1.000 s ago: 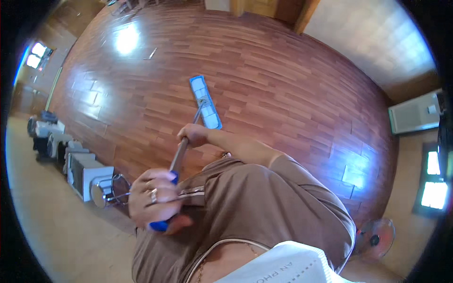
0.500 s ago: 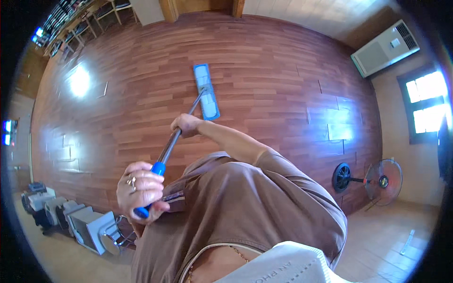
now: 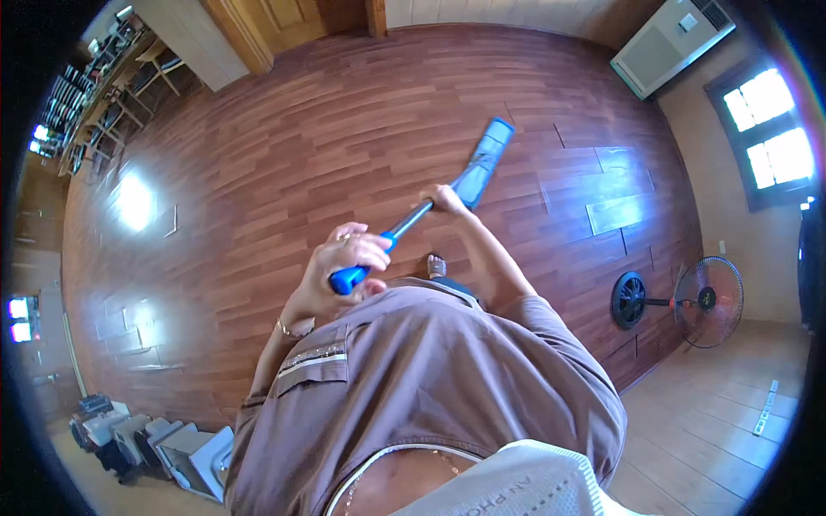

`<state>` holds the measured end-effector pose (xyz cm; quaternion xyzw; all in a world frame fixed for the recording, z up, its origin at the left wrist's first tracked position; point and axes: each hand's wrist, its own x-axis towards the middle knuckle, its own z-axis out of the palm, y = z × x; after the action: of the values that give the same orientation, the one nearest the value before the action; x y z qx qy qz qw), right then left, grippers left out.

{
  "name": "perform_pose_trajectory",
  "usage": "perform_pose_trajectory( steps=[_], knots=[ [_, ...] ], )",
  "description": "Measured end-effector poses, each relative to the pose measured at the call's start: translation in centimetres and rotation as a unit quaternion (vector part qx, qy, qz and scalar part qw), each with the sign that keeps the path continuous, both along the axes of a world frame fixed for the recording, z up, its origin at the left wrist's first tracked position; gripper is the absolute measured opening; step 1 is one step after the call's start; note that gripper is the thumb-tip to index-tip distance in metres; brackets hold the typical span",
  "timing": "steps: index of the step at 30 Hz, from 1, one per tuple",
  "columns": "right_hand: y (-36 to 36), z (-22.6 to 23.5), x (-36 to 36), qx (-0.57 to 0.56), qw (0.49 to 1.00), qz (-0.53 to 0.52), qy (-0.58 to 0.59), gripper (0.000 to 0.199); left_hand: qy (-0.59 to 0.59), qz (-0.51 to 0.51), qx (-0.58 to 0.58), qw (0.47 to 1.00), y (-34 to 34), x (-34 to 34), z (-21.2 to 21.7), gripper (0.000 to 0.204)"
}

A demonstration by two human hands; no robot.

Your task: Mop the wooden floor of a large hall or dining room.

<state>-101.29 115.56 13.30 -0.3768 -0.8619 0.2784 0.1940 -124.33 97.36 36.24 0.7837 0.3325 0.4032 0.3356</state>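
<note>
A flat mop with a blue rectangular head point(image 3: 483, 163) lies ahead of me and right of centre on the reddish-brown wood floor point(image 3: 344, 146). My left hand point(image 3: 348, 258), with a ring on it, is closed around the blue grip point(image 3: 348, 279) at the handle's top end, close to my body. Farther down, my right hand point(image 3: 445, 200) wraps the metal pole point(image 3: 411, 219) near the mop head. The pole slants up and to the right, away from me. My right hand and forearm hide part of its lower end.
A standing fan point(image 3: 707, 298) with a round black base point(image 3: 629, 299) is at the right. A white air conditioner point(image 3: 671, 47) stands against the far right wall. Chairs point(image 3: 159, 73) line a counter at the far left. Grey-white equipment point(image 3: 194, 460) sits at the lower left.
The mop head has swung from the centre to the right and turned. Both my hands have moved rightward with the handle, still holding it. A sandalled foot now shows below the pole.
</note>
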Motion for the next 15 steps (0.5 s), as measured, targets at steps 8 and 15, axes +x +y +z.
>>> perform_pose_trajectory(
  steps=[8,15],
  knots=[
    [3.3,-0.8,16.5,0.025,0.981,-0.178,0.075,0.036,-0.104,-0.155,-0.077,0.979,11.7,11.1,-1.0,0.013],
    [3.2,-2.8,23.0,0.042,0.967,-0.246,0.058,0.030,-0.058,-0.196,-0.127,0.971,14.9,15.7,-0.4,0.016]
  ],
)
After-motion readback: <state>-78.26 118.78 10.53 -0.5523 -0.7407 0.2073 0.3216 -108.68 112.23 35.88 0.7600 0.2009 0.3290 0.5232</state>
